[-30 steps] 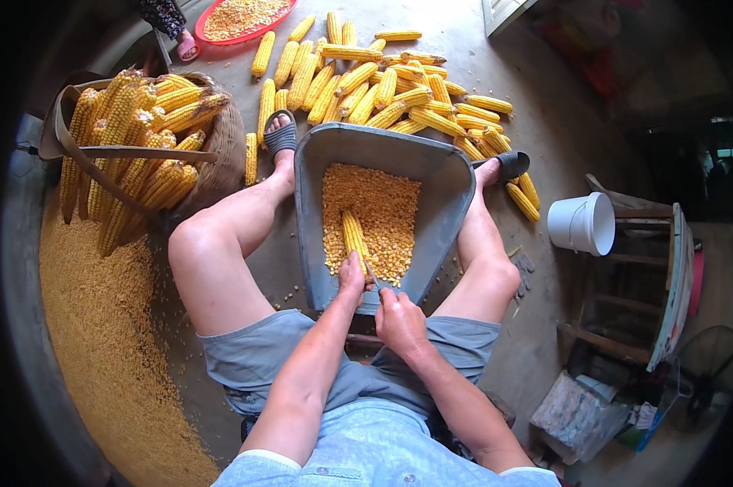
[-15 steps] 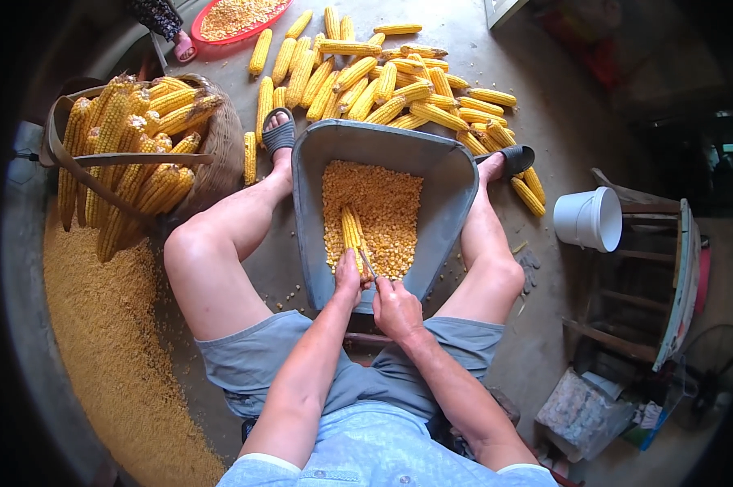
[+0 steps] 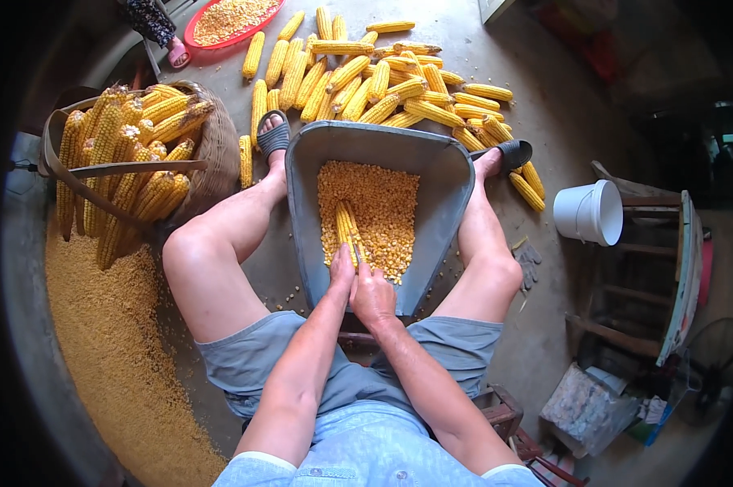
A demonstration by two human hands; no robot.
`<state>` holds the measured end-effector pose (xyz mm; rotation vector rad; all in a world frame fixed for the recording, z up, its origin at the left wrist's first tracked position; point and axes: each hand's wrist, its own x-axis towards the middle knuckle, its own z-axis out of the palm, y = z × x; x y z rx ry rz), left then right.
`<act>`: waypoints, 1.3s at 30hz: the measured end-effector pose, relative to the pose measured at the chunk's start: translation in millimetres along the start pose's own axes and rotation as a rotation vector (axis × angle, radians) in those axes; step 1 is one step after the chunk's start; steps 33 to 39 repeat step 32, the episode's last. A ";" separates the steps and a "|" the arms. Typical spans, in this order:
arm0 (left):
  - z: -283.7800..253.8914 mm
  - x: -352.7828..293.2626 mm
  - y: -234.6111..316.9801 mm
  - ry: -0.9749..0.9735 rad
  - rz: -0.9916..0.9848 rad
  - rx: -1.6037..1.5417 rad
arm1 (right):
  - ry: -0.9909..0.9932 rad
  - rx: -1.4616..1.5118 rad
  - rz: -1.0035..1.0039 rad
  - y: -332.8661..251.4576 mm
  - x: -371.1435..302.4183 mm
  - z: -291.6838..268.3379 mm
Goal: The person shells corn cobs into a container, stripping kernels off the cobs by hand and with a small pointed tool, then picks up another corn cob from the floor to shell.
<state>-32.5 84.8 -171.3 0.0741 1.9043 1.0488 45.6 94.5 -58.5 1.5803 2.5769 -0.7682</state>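
My left hand (image 3: 342, 269) is closed round the lower end of a yellow corn cob (image 3: 346, 224), which points away from me over a grey tub (image 3: 303, 166). Loose corn kernels (image 3: 387, 195) cover much of the tub's bottom. Close beside it, my right hand (image 3: 373, 297) is closed on a thin metal tool (image 3: 358, 252). The tool's shaft lies against the cob's right side, where some rows look stripped; its handle is hidden in my fist. The tub stands between my legs.
A wicker basket (image 3: 218, 154) full of corn cobs stands at the left, above a heap of kernels (image 3: 111, 325). More cobs (image 3: 346, 75) lie beyond the tub. At the right are a white bucket (image 3: 573, 215), a wooden frame (image 3: 638, 300) and a glove (image 3: 528, 264).
My right hand has slid left and slightly down, closer to my left hand. The metal tool now lies nearer along the cob. My left hand has shifted slightly left.
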 end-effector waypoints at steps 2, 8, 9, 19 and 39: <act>-1.1 3.7 -1.1 -0.001 0.031 -0.001 | -0.014 0.039 0.035 -1.7 13.2 2.5; 8.4 -3.5 2.5 -0.096 -0.232 -0.495 | -0.167 0.040 0.087 10.3 58.7 -21.5; 10.0 -8.8 7.4 -0.130 -0.309 -0.476 | -0.161 0.038 0.070 14.6 61.4 -23.7; 5.7 -6.5 2.3 -0.131 -0.220 -0.587 | -0.061 0.033 -0.014 16.0 64.8 18.0; 2.9 -16.9 -4.8 -0.272 -0.385 -0.851 | -0.171 0.203 -0.010 64.4 126.5 10.0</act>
